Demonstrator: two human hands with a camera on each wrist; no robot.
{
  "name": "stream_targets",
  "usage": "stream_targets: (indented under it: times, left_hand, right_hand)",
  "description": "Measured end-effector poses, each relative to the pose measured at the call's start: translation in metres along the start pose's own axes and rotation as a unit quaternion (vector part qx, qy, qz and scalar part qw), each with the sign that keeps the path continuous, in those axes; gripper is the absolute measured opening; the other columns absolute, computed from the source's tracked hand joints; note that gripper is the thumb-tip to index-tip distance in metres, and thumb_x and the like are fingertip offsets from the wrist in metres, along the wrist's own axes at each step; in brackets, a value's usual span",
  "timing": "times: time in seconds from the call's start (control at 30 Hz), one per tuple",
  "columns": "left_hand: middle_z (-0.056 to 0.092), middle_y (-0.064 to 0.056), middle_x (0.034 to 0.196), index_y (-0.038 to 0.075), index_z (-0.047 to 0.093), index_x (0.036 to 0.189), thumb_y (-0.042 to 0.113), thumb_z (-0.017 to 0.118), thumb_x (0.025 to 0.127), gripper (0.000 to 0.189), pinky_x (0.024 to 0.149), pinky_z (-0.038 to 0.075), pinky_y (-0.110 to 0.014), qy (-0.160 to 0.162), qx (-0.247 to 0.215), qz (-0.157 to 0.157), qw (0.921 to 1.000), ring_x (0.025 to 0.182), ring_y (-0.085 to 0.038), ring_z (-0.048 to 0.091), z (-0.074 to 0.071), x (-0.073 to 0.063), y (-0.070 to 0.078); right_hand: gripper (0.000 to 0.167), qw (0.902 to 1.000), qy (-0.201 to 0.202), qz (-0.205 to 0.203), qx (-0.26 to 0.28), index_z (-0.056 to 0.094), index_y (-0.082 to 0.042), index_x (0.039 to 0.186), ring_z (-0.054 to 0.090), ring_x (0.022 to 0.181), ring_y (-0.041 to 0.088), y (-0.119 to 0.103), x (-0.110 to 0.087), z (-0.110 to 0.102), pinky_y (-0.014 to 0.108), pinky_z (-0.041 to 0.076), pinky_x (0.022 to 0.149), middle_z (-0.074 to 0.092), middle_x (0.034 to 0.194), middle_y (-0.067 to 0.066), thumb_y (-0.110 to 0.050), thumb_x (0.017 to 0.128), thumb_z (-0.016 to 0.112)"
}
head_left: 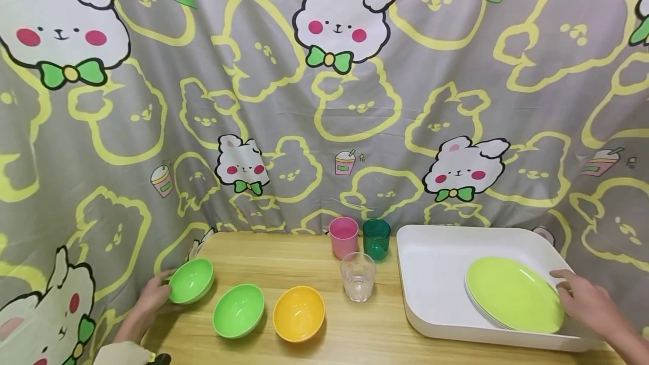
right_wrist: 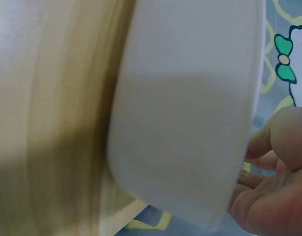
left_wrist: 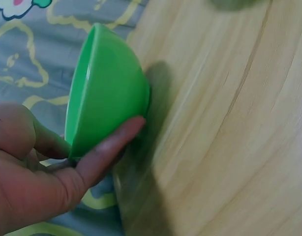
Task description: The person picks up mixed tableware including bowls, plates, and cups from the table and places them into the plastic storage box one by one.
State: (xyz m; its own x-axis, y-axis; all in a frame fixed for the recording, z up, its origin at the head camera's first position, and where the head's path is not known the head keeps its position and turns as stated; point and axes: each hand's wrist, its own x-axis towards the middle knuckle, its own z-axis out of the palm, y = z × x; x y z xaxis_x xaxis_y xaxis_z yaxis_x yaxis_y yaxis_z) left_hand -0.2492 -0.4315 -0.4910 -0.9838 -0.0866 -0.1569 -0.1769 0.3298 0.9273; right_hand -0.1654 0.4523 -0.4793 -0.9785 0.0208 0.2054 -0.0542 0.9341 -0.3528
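Head view: left hand (head_left: 154,295) pinches the leftmost green bowl (head_left: 192,280); right hand (head_left: 588,300) is at the white tray (head_left: 426,292).
Left thumb and fingers are closed on the bowl's side, at the left end of the table (head_left: 274,249). Right hand, fingers partly bent, is beside the yellow-green plate (head_left: 514,294) lying in the tray; whether it grips anything cannot be determined.

I see a pale wood-grain table (head_left: 289,261). On it, a round, glossy green bowl (head_left: 239,311) sits just left of a round yellow-orange bowl (head_left: 298,314). Farther back stand a pink cup (head_left: 343,238), a translucent teal-green cup (head_left: 376,240) and a clear tumbler (head_left: 358,281), near a wide, white, round-cornered tray (head_left: 431,292).
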Motion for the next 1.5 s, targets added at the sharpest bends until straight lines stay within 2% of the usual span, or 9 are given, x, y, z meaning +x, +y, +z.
stream_targets:
  times: [0.13,0.43,0.57,0.73,0.83,0.93,1.03,1.17,1.5]
  left_hand:
    - [0.016,-0.051,0.138,-0.020,-0.006,0.152,-0.020,0.026,0.087,0.073,0.086,0.059,-0.054,-0.033,-0.087,-0.018,0.9955,0.091,-0.023,0.063,0.002,0.000,-0.001]
    - [0.005,-0.052,0.147,-0.012,-0.012,0.155,-0.012,0.019,0.099,0.064,0.091,0.057,-0.054,-0.056,-0.126,-0.001,0.9904,0.101,-0.027,0.064,0.007,-0.002,0.020]
    - [0.007,-0.051,0.148,-0.011,-0.013,0.156,-0.009,0.021,0.103,0.063,0.092,0.057,-0.052,-0.057,-0.133,0.004,0.9894,0.100,-0.022,0.065,0.012,-0.003,0.027]
    - [0.017,-0.049,0.148,-0.012,-0.005,0.157,-0.005,0.025,0.106,0.059,0.091,0.058,-0.049,-0.056,-0.108,0.023,0.9922,0.102,-0.021,0.066,0.020,-0.005,0.034]
    - [0.018,-0.048,0.149,-0.012,-0.002,0.158,-0.004,0.025,0.108,0.057,0.091,0.058,-0.049,-0.062,-0.098,0.037,0.9926,0.106,-0.024,0.065,0.026,-0.006,0.041]
    - [0.016,-0.047,0.151,-0.012,-0.001,0.158,-0.002,0.025,0.109,0.057,0.091,0.058,-0.049,-0.066,-0.099,0.043,0.9919,0.107,-0.022,0.065,0.031,-0.007,0.049]
    - [0.014,-0.046,0.152,-0.011,-0.002,0.158,-0.002,0.025,0.109,0.057,0.092,0.057,-0.050,-0.067,-0.108,0.042,0.9910,0.105,-0.019,0.064,0.036,-0.008,0.057]
    - [0.012,-0.044,0.152,-0.010,-0.002,0.159,-0.001,0.025,0.109,0.057,0.092,0.057,-0.050,-0.068,-0.117,0.039,0.9900,0.104,-0.020,0.064,0.045,-0.009,0.065]
    - [-0.020,-0.029,0.163,-0.001,0.004,0.163,0.002,0.025,0.110,0.057,0.091,0.058,-0.049,-0.089,-0.132,0.064,0.9851,0.112,-0.023,0.063,0.064,-0.013,0.078]
  right_hand:
    - [0.026,0.9989,0.042,-0.021,-0.002,0.060,0.014,0.114,0.069,0.075,0.043,-0.008,0.002,-0.003,0.057,0.050,0.062,0.070,0.087,0.028,0.006,0.089,0.058]
    - [0.035,0.9945,0.095,-0.033,0.029,0.055,0.010,0.127,0.071,0.077,0.031,-0.029,0.004,-0.006,0.064,0.047,0.069,0.069,0.100,0.033,0.003,0.093,0.061]
    - [0.042,0.9881,0.135,-0.054,0.050,0.054,0.008,0.131,0.068,0.080,0.010,-0.040,0.006,0.002,0.037,0.052,0.070,0.068,0.105,0.033,0.001,0.092,0.068]
    - [0.049,0.9773,0.174,-0.086,0.086,0.055,0.008,0.133,0.046,0.093,-0.019,-0.053,0.010,0.015,0.002,0.040,0.066,0.065,0.114,0.034,0.000,0.089,0.074]
    - [0.051,0.9753,0.178,-0.087,0.098,0.053,0.008,0.136,0.052,0.096,-0.011,-0.062,0.012,0.018,0.000,0.038,0.068,0.060,0.122,0.034,-0.003,0.090,0.074]
    - [0.053,0.9765,0.171,-0.081,0.104,0.051,0.008,0.138,0.065,0.101,0.023,-0.071,0.013,0.019,0.005,0.044,0.068,0.057,0.129,0.033,-0.006,0.093,0.073]
    - [0.054,0.9777,0.164,-0.076,0.108,0.047,0.009,0.141,0.059,0.104,0.050,-0.078,0.015,0.019,0.028,0.058,0.070,0.054,0.132,0.034,-0.010,0.096,0.071]
    - [0.058,0.9778,0.160,-0.069,0.117,0.044,0.008,0.145,0.057,0.109,0.052,-0.089,0.016,0.019,0.061,0.055,0.075,0.053,0.135,0.034,-0.013,0.098,0.069]
    - [0.075,0.9714,0.163,-0.063,0.161,0.030,0.003,0.157,0.055,0.116,0.053,-0.119,0.019,0.022,0.068,0.050,0.083,0.054,0.135,0.035,-0.014,0.097,0.072]
